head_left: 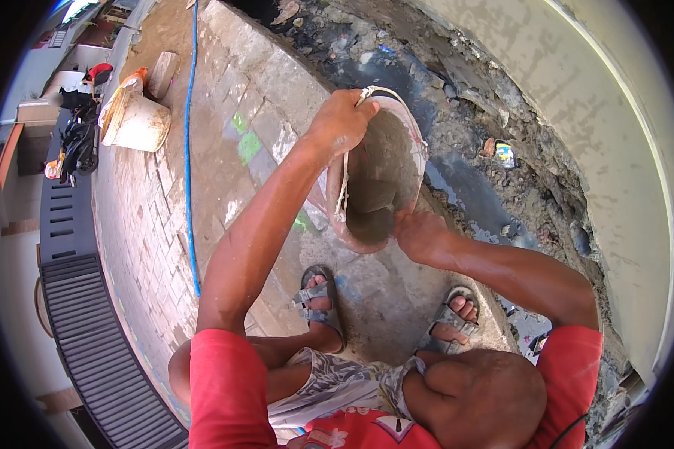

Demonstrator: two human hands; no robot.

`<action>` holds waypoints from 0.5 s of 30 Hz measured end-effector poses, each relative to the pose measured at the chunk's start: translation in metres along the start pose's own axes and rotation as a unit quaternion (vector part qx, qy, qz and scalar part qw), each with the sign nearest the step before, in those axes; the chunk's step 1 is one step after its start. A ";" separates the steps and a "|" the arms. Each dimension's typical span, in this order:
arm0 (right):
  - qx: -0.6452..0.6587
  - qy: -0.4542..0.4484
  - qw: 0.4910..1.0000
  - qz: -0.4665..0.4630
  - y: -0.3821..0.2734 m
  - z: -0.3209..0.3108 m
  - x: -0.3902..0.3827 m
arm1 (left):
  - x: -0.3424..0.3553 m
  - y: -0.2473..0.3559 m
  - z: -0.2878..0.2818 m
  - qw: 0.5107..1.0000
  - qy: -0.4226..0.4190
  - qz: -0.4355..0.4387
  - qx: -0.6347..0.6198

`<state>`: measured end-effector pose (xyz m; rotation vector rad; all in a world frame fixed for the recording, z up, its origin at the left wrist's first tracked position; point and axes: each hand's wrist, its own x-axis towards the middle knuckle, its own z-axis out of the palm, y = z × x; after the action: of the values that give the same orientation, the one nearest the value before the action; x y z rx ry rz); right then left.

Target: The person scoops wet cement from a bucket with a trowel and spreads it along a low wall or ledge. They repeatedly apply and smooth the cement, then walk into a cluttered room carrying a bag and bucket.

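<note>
A pale, mud-smeared bucket [416,166] with a rope handle is tilted in front of me, its mouth turned toward me. Wet grey mud or mortar [373,191] coats its inside; I cannot tell which. My left hand [342,122] is closed on the far left of the rim, where the rope [342,187] is tied. Down at the near right side of the rim, my right hand [424,237] is closed on the bucket's edge, its fingertips partly hidden. Both forearms reach forward over my sandalled feet [322,303].
To the right, a ditch [464,191] holds dark water, mud and litter beside a pale wall [577,82]. A blue hose [190,150] runs along the paving at left. Beyond it stands another dirty white bucket [138,123], with a motorcycle [79,138] and a slatted gate [101,344] farther left.
</note>
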<state>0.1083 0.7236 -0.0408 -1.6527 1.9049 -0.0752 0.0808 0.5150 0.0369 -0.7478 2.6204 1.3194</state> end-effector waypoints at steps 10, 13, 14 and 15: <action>-0.050 0.269 0.959 0.073 0.047 -0.071 -0.029 | -0.008 0.006 0.002 0.998 -0.014 -0.018 -0.063; -0.149 0.262 0.944 0.137 0.042 -0.050 -0.006 | -0.007 0.007 0.002 0.994 -0.021 -0.034 -0.099; -0.147 0.228 0.952 0.144 0.037 -0.043 0.002 | -0.007 0.007 0.002 0.995 -0.021 -0.035 -0.095; -0.143 0.191 0.959 0.155 0.029 -0.034 0.009 | -0.008 0.007 0.002 0.995 -0.021 -0.044 -0.091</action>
<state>0.0657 0.7097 -0.0289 -1.5798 2.5528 0.0127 0.0849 0.5227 0.0434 -0.8388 2.4289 1.5451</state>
